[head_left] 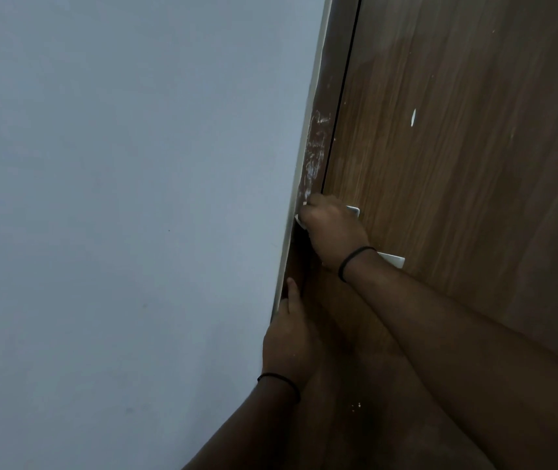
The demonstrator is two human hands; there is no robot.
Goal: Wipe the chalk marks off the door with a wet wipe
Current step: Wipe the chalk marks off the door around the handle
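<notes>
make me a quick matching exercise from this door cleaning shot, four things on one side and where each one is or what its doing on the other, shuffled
Things
1. right hand
2. left hand
3. chalk marks
4. white fleck

Places or states
A. smeared along the door frame above the upper hand
B. alone on the wood door panel
C. holding a white wipe against the frame
D. lower down, one finger extended up along the frame edge

Pairs: 1-C, 2-D, 3-A, 4-B
</notes>
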